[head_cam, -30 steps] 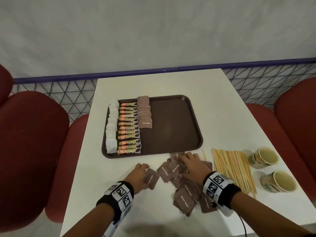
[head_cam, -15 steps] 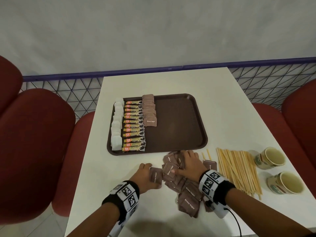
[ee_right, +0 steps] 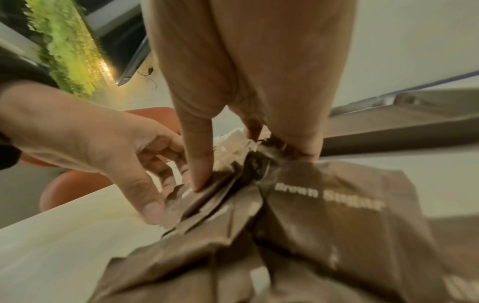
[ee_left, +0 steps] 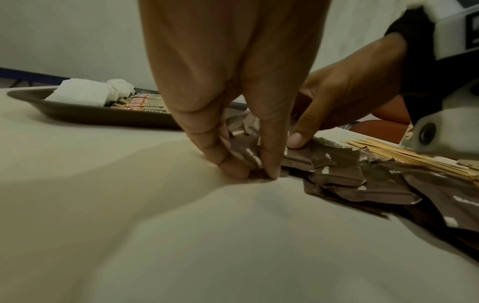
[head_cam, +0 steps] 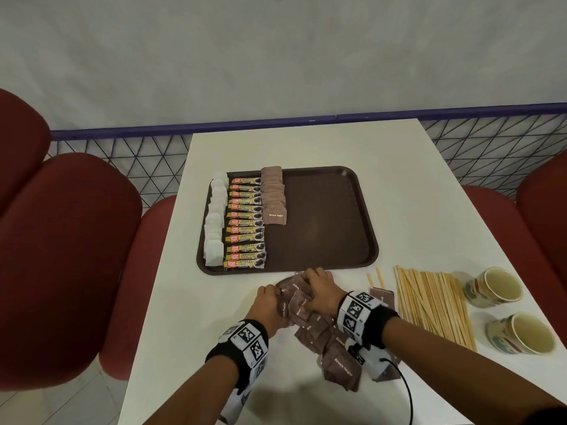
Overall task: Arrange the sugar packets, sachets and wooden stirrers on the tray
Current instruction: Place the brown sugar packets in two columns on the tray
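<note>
The right hand [head_cam: 319, 289] hides the brown sugar packets [head_cam: 334, 348] beneath it; their print blurs at the wrist.
</note>
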### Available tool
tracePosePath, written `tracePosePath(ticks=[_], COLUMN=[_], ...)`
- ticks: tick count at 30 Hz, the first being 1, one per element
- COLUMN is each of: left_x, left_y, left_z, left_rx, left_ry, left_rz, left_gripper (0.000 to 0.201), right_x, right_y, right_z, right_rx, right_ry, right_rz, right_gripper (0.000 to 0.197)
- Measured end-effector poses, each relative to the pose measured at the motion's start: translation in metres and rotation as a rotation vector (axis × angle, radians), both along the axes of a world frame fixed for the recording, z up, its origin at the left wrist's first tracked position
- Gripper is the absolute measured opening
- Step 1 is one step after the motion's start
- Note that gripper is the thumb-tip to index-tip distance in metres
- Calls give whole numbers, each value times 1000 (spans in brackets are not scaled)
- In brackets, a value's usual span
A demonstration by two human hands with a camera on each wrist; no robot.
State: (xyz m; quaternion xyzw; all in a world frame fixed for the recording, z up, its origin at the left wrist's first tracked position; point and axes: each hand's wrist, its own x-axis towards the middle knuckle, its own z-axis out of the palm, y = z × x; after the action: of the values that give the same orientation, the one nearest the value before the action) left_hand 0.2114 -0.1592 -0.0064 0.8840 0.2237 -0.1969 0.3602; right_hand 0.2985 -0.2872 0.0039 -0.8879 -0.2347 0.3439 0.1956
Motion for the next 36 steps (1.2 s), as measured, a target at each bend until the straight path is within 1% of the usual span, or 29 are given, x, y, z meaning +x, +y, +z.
tracePosePath(ticks=[3,7,11,15,17,20,22,24,26,28,31,32,34,36], left_x=[-1,0,-3,-6,-8,-10,-11,-13,-14,-14,-11,-9,-5,1], left_y=[1,5,14,27,33,46,56,66,74,79,80,78,71,63], left_z=[-2,-1,3,5,10,21,26,30,33,33,31,31,34,38], left_rx=[-61,-88,-253,-306,-324,-310,-290,-298,-305,-316,-395,-423,-467,-512], left_ry=[-62,-110,-102,-76,-35,-38,-59,-90,-127,-156,-175,-176,-147,-102], left_rz=[99,156,213,295,323,367,419,480,509,515,537,536,517,486], left_gripper=[67,49,45,33,25,19,17,16,13,10,3,5,20,34], right_x=[-4,-9,-10,-17,-17,-13,-9,-3,4,11,16,17,19,21], right_y=[9,19,25,30,31,30,29,29,29,27,26,26,27,29], right_z=[4,5,7,9,12,16,17,16,17,22,29,31,35,37], right_rx=[2,41,37,11,12,54,83,139,238,324,464,514,595,660], right_ry=[6,56,15,-91,-96,-75,-25,42,100,170,310,362,432,451], right_rz=[75,124,159,258,296,314,286,215,121,37,-54,-89,-161,-211], right_gripper=[62,63,59,47,45,44,43,40,33,35,35,36,34,32])
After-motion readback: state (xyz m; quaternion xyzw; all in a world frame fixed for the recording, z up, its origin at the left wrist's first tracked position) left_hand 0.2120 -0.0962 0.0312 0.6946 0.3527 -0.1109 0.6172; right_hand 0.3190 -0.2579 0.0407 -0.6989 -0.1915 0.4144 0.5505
